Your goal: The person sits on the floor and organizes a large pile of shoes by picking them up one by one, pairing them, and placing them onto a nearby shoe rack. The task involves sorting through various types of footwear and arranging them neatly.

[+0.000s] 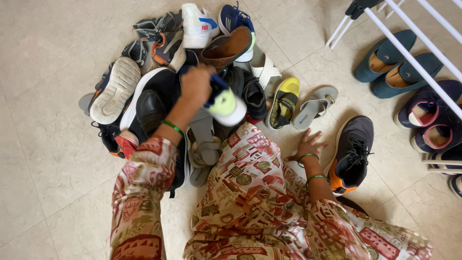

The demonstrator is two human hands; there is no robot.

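Note:
My left hand [196,85] is closed around a blue sneaker with a lime-yellow toe and white sole [225,103], held above a heap of shoes [159,72] on the tiled floor. My right hand [308,145] rests flat on the floor with fingers spread, holding nothing. It lies between my patterned knee and a dark grey sneaker with an orange heel [352,153]. A yellow and black sneaker [284,102] and a grey sandal [315,107] lie just beyond my right hand.
A white metal shoe rack [414,58] stands at the right, with teal slip-ons [391,62] and navy shoes with pink lining [430,120] under it. The pile holds a brown sandal [226,48], white and blue sneakers [198,25] and an upturned white sole [115,89].

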